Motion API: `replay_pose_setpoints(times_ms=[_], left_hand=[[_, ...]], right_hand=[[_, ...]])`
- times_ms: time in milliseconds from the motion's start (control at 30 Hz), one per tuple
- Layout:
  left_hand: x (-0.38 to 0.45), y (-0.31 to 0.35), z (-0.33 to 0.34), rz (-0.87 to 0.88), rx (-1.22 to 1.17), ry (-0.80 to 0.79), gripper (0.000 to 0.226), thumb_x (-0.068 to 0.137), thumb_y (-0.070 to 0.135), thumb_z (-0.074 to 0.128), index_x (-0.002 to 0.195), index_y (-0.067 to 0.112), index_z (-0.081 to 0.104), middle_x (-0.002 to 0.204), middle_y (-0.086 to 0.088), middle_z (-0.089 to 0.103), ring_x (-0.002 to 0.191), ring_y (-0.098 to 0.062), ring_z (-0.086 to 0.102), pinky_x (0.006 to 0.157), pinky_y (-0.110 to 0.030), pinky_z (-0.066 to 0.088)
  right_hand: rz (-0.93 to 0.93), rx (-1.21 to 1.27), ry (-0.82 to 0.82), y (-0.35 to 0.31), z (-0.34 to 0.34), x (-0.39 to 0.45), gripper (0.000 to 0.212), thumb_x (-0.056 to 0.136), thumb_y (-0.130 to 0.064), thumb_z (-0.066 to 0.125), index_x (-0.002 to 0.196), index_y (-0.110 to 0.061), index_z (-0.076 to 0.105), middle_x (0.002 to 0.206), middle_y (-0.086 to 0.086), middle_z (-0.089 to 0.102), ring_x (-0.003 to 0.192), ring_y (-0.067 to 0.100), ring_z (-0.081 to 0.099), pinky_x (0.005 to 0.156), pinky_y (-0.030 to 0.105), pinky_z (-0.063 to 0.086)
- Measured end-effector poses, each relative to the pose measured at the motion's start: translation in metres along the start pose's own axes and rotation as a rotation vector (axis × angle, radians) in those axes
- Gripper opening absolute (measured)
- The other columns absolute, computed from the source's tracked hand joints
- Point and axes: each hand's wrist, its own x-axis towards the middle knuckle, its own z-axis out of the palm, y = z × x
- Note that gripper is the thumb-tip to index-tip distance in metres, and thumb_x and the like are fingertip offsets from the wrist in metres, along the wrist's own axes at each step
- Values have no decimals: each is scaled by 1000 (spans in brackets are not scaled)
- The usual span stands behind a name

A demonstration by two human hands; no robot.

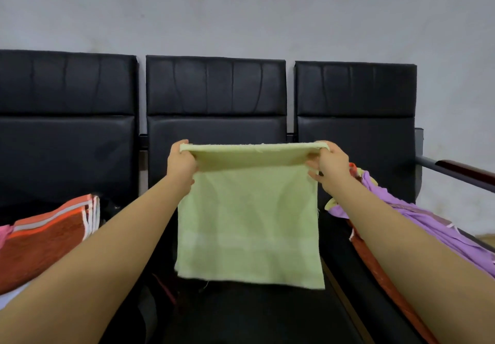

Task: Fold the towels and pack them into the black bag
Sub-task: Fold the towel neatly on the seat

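A light green towel (pixel 249 226) hangs in the air over the middle black seat, its top edge doubled over. My left hand (pixel 181 162) pinches its upper left corner. My right hand (pixel 330 163) pinches the upper right corner, and the top edge is stretched flat between both hands. At the left lies a folded orange-red towel (pixel 45 242) with white stripes, on top of something dark that may be the black bag (pixel 109 207); I cannot tell. At the right, behind my right forearm, is a heap of purple and orange cloth (pixel 417 218).
A row of three black padded seats (pixel 214 89) stands against a grey wall. A dark armrest (pixel 466 171) juts out at the right. A bit of pink cloth (pixel 4 234) shows at the left edge.
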Motion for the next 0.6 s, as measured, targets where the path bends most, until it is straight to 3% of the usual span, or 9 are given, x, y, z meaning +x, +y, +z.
replay_pose_setpoints(times_ms=[133, 233, 367, 467, 533, 600], left_hand=[[14, 8, -1, 112, -60, 38, 39, 97, 17, 24, 124, 36, 46, 123, 1, 51, 107, -22, 52, 80, -36, 40], [8, 3, -2, 203, -150, 75, 33, 98, 14, 25, 119, 30, 46, 104, 4, 53, 89, -12, 53, 69, -24, 43], [-25, -30, -2, 212, -153, 163, 30, 94, 3, 26, 109, 20, 46, 88, 10, 47, 75, -4, 46, 56, -12, 38], [-43, -66, -7, 198, -68, 230, 26, 88, -1, 29, 95, 15, 48, 93, 5, 48, 86, -14, 47, 75, -20, 42], [-55, -84, -11, 99, 38, 298, 28, 89, 3, 30, 94, 15, 54, 99, 6, 49, 88, -15, 44, 95, -34, 32], [-65, -95, -15, 11, 240, 346, 29, 91, 8, 29, 95, 14, 57, 100, 2, 52, 91, -18, 43, 98, -37, 23]], right_hand=[[-174, 73, -4, -10, 11, 8, 27, 96, -12, 38, 97, -26, 61, 95, -4, 63, 84, 11, 59, 69, 31, 50], [-270, 92, 11, -2, 12, 5, 28, 95, -11, 37, 95, -25, 62, 93, -6, 63, 81, 8, 57, 74, 29, 51], [-295, 72, 43, 32, 0, -18, 28, 93, -7, 36, 87, -23, 58, 84, -12, 58, 72, 2, 50, 61, 12, 41], [-238, -15, 103, 62, -14, -30, 24, 94, -8, 37, 97, -18, 57, 90, -8, 56, 87, 10, 51, 74, 20, 42], [-199, -118, 134, 80, -22, -37, 24, 93, -12, 37, 102, -17, 58, 104, 3, 58, 97, 19, 52, 88, 35, 44], [-155, -276, 185, 93, -29, -45, 28, 91, -17, 36, 105, -16, 60, 115, 9, 55, 105, 26, 52, 98, 44, 39]])
